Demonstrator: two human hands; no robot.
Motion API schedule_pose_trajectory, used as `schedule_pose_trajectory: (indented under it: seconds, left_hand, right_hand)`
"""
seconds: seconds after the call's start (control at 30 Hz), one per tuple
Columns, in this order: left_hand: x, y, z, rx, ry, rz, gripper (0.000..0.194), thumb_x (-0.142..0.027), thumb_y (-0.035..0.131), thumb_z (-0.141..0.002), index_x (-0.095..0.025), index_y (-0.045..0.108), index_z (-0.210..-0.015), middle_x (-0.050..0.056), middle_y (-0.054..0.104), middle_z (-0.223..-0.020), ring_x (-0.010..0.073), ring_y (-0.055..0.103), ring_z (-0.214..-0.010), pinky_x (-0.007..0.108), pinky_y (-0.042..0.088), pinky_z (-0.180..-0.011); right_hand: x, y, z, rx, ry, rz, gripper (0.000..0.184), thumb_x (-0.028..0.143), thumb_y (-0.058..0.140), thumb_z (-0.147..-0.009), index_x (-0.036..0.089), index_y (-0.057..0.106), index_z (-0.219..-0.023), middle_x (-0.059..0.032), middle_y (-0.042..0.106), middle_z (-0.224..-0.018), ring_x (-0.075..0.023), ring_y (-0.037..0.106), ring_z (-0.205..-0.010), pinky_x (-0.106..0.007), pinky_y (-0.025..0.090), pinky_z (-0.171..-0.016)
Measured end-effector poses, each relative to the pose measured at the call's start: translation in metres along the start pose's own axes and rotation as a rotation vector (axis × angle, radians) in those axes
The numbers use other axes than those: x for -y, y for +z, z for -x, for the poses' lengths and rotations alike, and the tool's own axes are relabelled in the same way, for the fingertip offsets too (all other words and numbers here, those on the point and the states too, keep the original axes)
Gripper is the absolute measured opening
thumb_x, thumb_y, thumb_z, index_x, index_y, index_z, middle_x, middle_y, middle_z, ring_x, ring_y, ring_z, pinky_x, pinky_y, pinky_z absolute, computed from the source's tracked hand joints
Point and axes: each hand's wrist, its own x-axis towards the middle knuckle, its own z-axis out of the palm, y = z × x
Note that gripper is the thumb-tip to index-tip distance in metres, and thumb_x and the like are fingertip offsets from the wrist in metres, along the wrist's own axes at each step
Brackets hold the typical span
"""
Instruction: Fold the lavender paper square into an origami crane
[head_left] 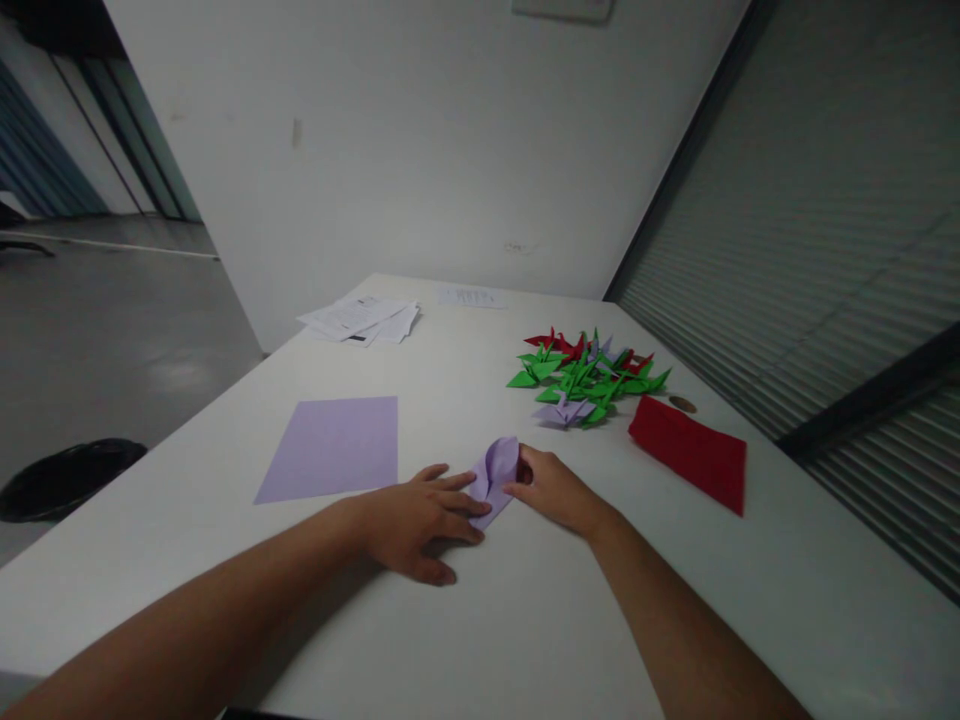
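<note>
A small folded piece of purple origami paper [501,464] lies on the white table [480,640] between my hands, its upper flap lifted and curving open. My left hand [427,525] rests flat with fingers spread, several fingertips pressing on the paper's left side. My right hand [555,487] pinches the paper's right edge between thumb and fingers. To the left lies a flat purple sheet [334,448]. Beyond my right hand is a heap of folded paper cranes [581,375] in green, red and purple, the nearest a purple crane [564,412].
Red paper [690,450] lies at the right, with a small brown round object [682,404] behind it. Printed sheets [364,318] and another paper [472,297] are at the far end by the wall. A black-lined bin [71,480] stands left of the table; window blinds [825,220] border the right.
</note>
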Motion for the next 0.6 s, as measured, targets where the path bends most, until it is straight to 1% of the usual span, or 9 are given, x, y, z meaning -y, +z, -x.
schedule_pose_trajectory:
  seconds: [0.1,0.17,0.23,0.43,0.6]
  left_hand:
    - [-0.0001,-0.0001,0.0005,-0.007,0.000,-0.003,0.065,-0.051,0.071,-0.085,-0.028,0.058,-0.144,0.010,0.042,-0.162,0.0435,0.017,-0.155,0.068,0.009,-0.122]
    - [-0.0005,-0.0005,0.0006,-0.002,-0.002,-0.005,0.066,-0.050,0.072,-0.084,-0.029,0.057,-0.145,0.010,0.042,-0.162,0.0436,0.017,-0.155,0.068,0.010,-0.122]
    - [-0.0010,-0.0008,0.0005,0.002,-0.004,-0.005,0.066,-0.050,0.072,-0.084,-0.029,0.057,-0.145,0.009,0.041,-0.162,0.0436,0.018,-0.155,0.069,0.010,-0.122]
    - [-0.0010,-0.0005,0.0002,0.007,-0.007,-0.009,0.067,-0.052,0.071,-0.085,-0.029,0.056,-0.146,0.009,0.040,-0.163,0.0431,0.015,-0.156,0.070,0.011,-0.121]
    - [-0.0007,-0.0005,0.0000,0.011,-0.009,-0.002,0.067,-0.054,0.069,-0.085,-0.029,0.056,-0.146,0.009,0.039,-0.164,0.0433,0.015,-0.156,0.071,0.009,-0.121]
  right_hand:
    - [-0.0029,-0.0042,0.0027,0.009,-0.024,-0.040,0.023,0.018,0.072,-0.081,0.018,0.066,-0.103,-0.0045,0.072,-0.094,-0.0205,0.064,-0.082,-0.032,0.050,-0.075]
    - [-0.0042,-0.0067,0.0046,0.017,-0.031,-0.093,0.029,0.016,0.070,-0.082,0.018,0.064,-0.110,-0.0056,0.072,-0.100,-0.0208,0.065,-0.086,-0.033,0.051,-0.079]
    - [-0.0039,-0.0081,0.0059,0.026,-0.031,-0.130,0.033,0.015,0.070,-0.082,0.018,0.063,-0.114,-0.0059,0.071,-0.101,-0.0211,0.065,-0.088,-0.033,0.051,-0.081]
    - [-0.0010,-0.0081,0.0067,0.039,-0.032,-0.103,0.024,0.016,0.071,-0.080,0.017,0.064,-0.103,-0.0042,0.070,-0.095,-0.0208,0.064,-0.085,-0.033,0.051,-0.079]
    - [-0.0039,-0.0063,0.0061,0.029,-0.030,-0.074,0.021,0.016,0.072,-0.080,0.017,0.065,-0.099,-0.0038,0.071,-0.092,-0.0198,0.063,-0.083,-0.032,0.050,-0.077]
